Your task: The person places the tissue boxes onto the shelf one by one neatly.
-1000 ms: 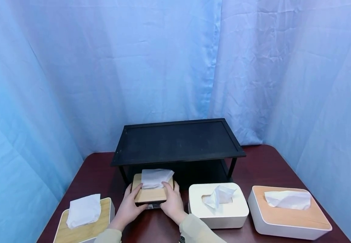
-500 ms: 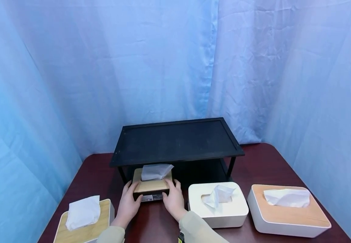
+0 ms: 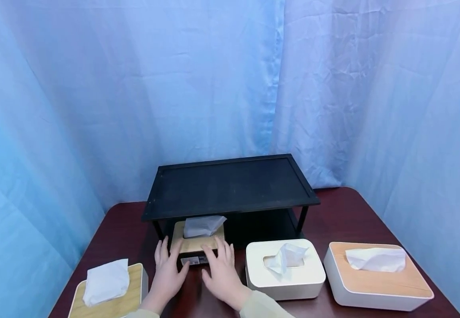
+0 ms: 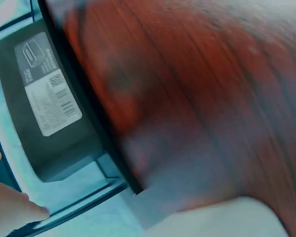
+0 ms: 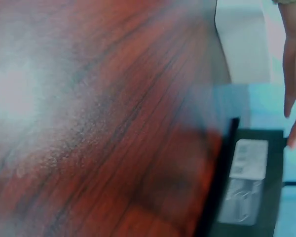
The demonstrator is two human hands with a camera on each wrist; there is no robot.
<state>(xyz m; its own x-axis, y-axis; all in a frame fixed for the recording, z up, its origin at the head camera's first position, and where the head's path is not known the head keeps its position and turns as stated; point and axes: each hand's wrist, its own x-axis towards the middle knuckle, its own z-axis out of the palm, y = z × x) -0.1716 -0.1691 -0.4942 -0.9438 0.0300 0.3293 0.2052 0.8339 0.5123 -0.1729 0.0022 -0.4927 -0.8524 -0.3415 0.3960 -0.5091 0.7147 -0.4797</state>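
A small black tissue box with a light wood lid [image 3: 191, 244] and a white tissue [image 3: 203, 226] standing up from it sits at the left of the black rack's lower level [image 3: 259, 227]. Its front side carries a label [image 4: 53, 106], plain in both wrist views. My left hand [image 3: 166, 274] is spread at the box's front left corner, holding nothing. Opposite it, my right hand [image 3: 223, 274] has its fingers apart near the front right corner, also holding nothing. In the right wrist view, a fingertip [image 5: 293, 140] shows just beyond the box's edge.
The rack's upper board [image 3: 231, 183] overhangs the box's rear. A white-lidded tissue box [image 3: 261, 276] stands right of my right hand, with a larger wood-topped one [image 3: 381, 286] beyond it. Another tissue box [image 3: 134, 287] is at left on the dark red table [image 3: 128, 225].
The black tissue box went forward, further under the rack's upper board, and settled there. Both hands have let go of it and drawn back slightly toward me, fingers spreading.
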